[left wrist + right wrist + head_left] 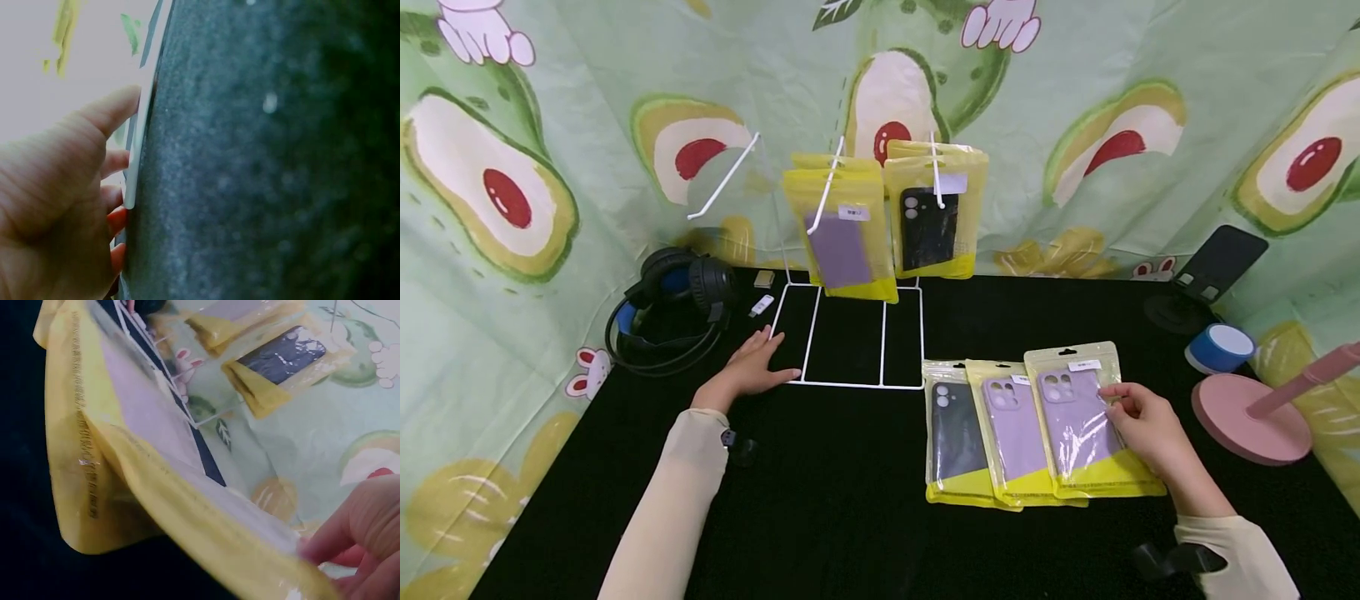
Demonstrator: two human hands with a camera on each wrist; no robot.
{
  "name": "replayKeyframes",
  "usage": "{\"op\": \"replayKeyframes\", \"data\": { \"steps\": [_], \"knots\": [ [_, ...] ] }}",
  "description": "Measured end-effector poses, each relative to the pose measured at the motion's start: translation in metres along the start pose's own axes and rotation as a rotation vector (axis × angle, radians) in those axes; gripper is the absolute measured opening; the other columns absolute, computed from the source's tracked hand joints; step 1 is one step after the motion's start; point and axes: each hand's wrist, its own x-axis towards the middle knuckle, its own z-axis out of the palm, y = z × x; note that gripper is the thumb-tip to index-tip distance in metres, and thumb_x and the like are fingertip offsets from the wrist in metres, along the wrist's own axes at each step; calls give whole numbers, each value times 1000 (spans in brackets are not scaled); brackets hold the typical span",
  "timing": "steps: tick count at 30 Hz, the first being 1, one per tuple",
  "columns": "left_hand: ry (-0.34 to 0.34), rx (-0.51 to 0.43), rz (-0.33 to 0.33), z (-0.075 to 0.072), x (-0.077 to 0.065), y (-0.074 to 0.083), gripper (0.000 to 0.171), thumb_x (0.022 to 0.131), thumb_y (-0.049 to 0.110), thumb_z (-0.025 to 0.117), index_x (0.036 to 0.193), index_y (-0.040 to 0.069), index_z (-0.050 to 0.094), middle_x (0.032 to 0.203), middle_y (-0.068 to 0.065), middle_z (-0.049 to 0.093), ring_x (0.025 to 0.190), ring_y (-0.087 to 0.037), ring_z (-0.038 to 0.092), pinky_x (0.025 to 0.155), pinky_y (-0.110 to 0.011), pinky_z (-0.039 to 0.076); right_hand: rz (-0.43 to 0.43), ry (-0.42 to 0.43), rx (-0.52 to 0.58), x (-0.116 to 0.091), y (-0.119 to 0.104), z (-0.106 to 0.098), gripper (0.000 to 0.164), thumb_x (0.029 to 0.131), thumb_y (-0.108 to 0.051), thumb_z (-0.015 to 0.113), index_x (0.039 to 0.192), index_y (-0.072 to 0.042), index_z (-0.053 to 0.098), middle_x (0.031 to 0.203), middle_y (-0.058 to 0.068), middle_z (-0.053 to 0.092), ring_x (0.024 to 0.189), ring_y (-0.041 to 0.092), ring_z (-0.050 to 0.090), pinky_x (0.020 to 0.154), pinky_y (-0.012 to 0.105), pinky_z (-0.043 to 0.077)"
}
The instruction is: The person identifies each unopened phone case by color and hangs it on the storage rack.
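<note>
My right hand pinches the right edge of a packaged purple phone case in a clear and yellow zip bag. That bag overlaps another bagged purple phone case, which overlaps a bagged black phone case. In the right wrist view the held bag bends, its near edge lifted. My left hand, fingers spread, rests at the front left corner of a white wire display rack. Its thumb touches the rack's front bar. More bagged cases, purple and black, hang on two hooks.
The rack's left hook carries nothing. Headphones, a USB stick and a small box lie at the left. A phone stand, blue tape roll and pink round base stand at the right.
</note>
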Motion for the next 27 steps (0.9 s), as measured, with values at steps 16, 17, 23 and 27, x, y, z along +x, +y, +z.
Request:
{"op": "replayKeyframes", "data": {
  "steps": [16, 17, 23, 27],
  "knots": [
    [-1, 13, -7, 0, -1, -1, 85, 91, 51, 54, 150, 2, 17, 156, -23, -2, 143, -39, -3, 113, -56, 3, -442, -34, 432, 10, -84, 39, 21, 97, -6, 50, 114, 1, 59, 93, 9, 53, 76, 12, 52, 64, 19, 47],
    [-2, 15, -7, 0, -1, -1, 86, 91, 51, 54, 150, 2, 17, 156, -23, -2, 143, -39, -3, 113, -55, 3, -461, -62, 452, 11, -92, 44, 20, 97, -7, 50, 114, 1, 59, 94, 9, 53, 78, 13, 52, 65, 20, 47],
    [-1, 17, -10, -1, -1, -1, 85, 91, 51, 54, 150, 3, 17, 156, -23, -2, 143, -38, -3, 113, -55, 3, -609, -180, 584, 16, -140, 70, 18, 96, -3, 52, 111, 3, 61, 97, 9, 54, 81, 15, 52, 68, 20, 47],
    [1, 19, 7, -2, -1, -1, 85, 91, 51, 54, 150, 2, 17, 156, -23, -1, 143, -38, -3, 113, -56, 4, -731, -186, 687, 15, -172, 80, 17, 93, 1, 54, 108, 7, 61, 93, 12, 53, 79, 16, 52, 67, 20, 46]
  ]
}}
